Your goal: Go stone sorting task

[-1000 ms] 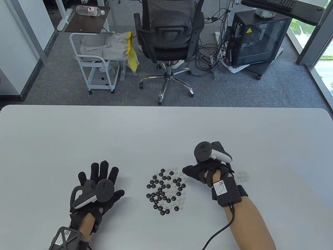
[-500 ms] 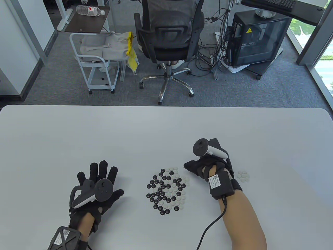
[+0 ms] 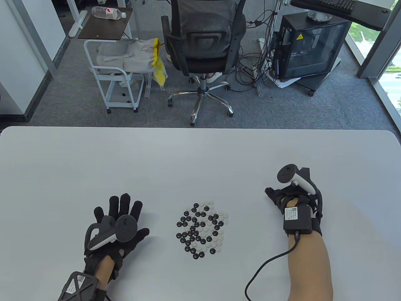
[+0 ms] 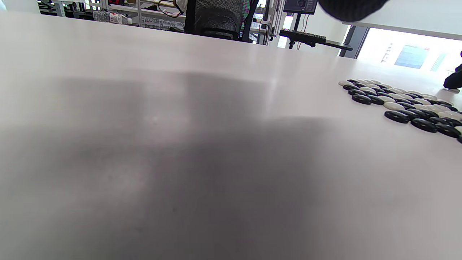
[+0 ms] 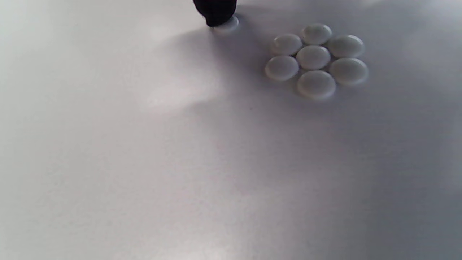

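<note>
On the white table (image 3: 200, 156), the mixed black and white Go stones (image 3: 202, 230) lie between both hands. The left hand (image 3: 117, 227) rests flat with spread fingers. The right hand (image 3: 294, 203) presses one fingertip (image 5: 216, 12) on a white stone (image 5: 226, 24) near seven sorted white stones (image 5: 314, 59); its grip I cannot tell.

Black sensor gloves (image 3: 120, 225), grey-white trackers (image 3: 112, 233), cabled wrist box (image 3: 297, 221)

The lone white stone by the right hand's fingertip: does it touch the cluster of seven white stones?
Apart. The right wrist view shows bare table between the lone white stone and the cluster.
</note>
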`<state>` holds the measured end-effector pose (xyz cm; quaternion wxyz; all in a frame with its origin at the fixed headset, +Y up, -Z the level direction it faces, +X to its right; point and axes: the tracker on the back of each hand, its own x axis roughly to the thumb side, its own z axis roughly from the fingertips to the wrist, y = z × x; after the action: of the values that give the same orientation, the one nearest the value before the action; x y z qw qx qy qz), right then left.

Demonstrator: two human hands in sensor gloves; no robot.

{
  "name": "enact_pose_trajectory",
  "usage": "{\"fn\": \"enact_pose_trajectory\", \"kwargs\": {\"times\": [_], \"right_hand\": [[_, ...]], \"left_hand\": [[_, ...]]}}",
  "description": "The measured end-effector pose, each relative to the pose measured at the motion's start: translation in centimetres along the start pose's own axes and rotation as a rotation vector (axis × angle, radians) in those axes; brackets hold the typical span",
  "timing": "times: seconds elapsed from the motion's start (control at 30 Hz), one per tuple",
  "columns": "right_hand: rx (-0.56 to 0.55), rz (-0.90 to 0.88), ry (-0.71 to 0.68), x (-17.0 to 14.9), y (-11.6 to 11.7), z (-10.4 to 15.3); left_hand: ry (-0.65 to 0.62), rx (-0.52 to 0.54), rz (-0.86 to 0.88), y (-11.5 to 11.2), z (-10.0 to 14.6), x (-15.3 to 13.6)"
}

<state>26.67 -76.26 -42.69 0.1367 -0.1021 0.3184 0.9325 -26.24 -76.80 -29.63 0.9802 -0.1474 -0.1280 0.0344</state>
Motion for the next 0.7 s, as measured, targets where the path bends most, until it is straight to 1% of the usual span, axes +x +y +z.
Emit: {"fn": "enact_pose_trajectory", "kwargs": {"times": [0.2,0.47,0.6,0.7], "right_hand": [[-0.018,0.038,0.047,-1.4,-0.2,0.3],[0.000,0.013,0.068,-2.6,-0.4,0.8],[0.009,-0.003,0.064,-2.6,-0.7,1.1],[-0.007,-0.009,0.032,-1.9,-1.1,1.5]], "left_hand": [[-0.012,0.004,-0.002,0.0,0.0,0.1],[-0.009,-0.001,0.000,0.0,-0.1,0.1],[-0.007,-0.002,-0.002,-0.1,-0.1,0.2],[-0.005,-0.005,-0.001,-0.1,-0.1,0.2]]}}
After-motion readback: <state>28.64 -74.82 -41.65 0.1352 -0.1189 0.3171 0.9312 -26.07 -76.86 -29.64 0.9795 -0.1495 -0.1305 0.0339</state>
